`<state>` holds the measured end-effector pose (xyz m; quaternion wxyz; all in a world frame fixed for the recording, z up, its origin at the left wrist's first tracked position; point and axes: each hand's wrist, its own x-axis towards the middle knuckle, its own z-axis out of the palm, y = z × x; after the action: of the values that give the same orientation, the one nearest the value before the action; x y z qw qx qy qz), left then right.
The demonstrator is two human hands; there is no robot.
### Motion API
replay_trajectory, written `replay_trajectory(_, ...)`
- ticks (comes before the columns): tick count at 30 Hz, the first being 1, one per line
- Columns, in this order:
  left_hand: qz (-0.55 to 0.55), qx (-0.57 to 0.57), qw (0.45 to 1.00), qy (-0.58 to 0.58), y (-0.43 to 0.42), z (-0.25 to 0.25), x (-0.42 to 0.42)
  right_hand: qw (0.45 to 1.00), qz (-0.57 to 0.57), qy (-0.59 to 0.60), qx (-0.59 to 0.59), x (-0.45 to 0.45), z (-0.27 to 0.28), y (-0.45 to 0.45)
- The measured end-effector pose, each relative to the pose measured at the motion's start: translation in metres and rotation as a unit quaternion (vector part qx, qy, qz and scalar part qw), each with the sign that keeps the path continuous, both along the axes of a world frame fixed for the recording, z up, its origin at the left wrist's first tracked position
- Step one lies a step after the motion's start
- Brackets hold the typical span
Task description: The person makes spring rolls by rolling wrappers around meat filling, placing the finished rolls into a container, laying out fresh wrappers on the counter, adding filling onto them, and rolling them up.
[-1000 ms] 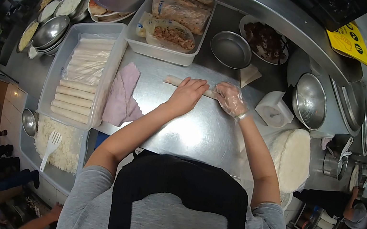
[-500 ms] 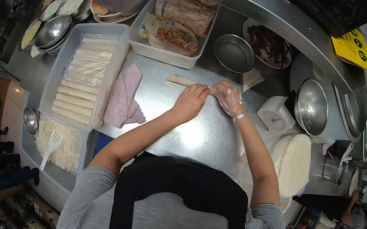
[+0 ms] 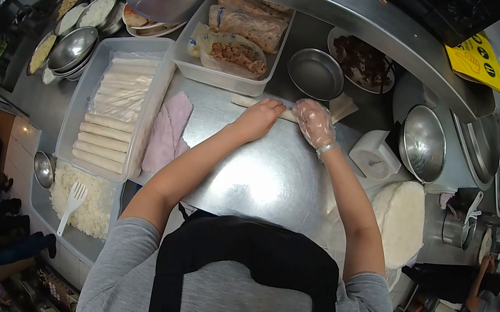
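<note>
A thin pale roll (image 3: 244, 101) lies crosswise on the steel worktop (image 3: 260, 171). My bare left hand (image 3: 258, 120) rests over its middle, fingers bent together onto it. At the roll's right end is my right hand (image 3: 315, 124), in a clear plastic glove, its fingers curled around that end and partly hiding it. Just behind my right hand lies a pale wrapper piece (image 3: 342, 107). On the left, a plastic tub (image 3: 151, 106) holds several similar rolls (image 3: 102, 140), some under plastic film. A pink cloth (image 3: 168, 132) sits between the tub and my left arm.
Behind are a tub of bagged filling (image 3: 226, 79), a round metal pan (image 3: 315, 73) and a plate of dark food (image 3: 362, 61). To the right stand a white scale (image 3: 374, 154), a steel bowl (image 3: 422, 144) and stacked wrappers (image 3: 400, 214). Rice (image 3: 84, 201) is front left.
Both hands and the roll have shifted slightly away from my body. My left hand has drawn its fingers in more since a second ago. The right hand stays at the roll's right end.
</note>
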<state>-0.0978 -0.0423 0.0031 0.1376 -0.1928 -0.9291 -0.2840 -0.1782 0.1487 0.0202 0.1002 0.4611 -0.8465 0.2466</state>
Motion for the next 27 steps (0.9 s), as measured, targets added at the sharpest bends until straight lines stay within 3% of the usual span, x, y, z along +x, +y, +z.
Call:
replay_trajectory(7, 0.025, -0.072, 0.997, -0.006, -0.002, 0.008, -0.011, 1.000, 0.013, 0.008, 0.027, -0.001, 0.006, 0.002)
replay_trajectory(9, 0.013, -0.099, 0.994, -0.052, -0.005, 0.011, -0.016, 0.983, 0.002, -0.181, 0.010, -0.008, 0.011, 0.001)
replay_trajectory(10, 0.014, -0.099, 0.994, -0.051, -0.006, 0.011, -0.015, 0.977, 0.006, -0.210, 0.025, -0.009, 0.013, 0.001)
replay_trajectory(14, -0.023, -0.076, 0.996, -0.051, -0.008, 0.011, 0.011, 0.982, 0.040, -0.172, 0.070, 0.010, 0.014, 0.006)
replay_trajectory(19, -0.037, -0.065, 0.996, -0.058, 0.002, 0.017, 0.086, 0.972, 0.085, -0.213, 0.053, 0.074, 0.006, 0.024)
replay_trajectory(21, -0.033, -0.035, 0.992, -0.114, 0.005, 0.023, 0.108, 0.966, 0.101, -0.231, 0.059, 0.087, 0.011, 0.026)
replay_trajectory(23, -0.022, -0.024, 0.989, -0.147, 0.000, 0.028, 0.114, 0.977, 0.095, -0.190, -0.025, 0.097, 0.020, 0.027)
replay_trajectory(25, -0.018, 0.006, 1.000, -0.018, -0.004, 0.045, 0.118, 0.980, 0.070, -0.175, -0.062, 0.106, 0.030, 0.029)
replay_trajectory(27, -0.027, 0.047, 0.997, -0.063, 0.005, 0.043, 0.141, 0.995, 0.053, -0.016, -0.085, 0.114, 0.024, 0.037)
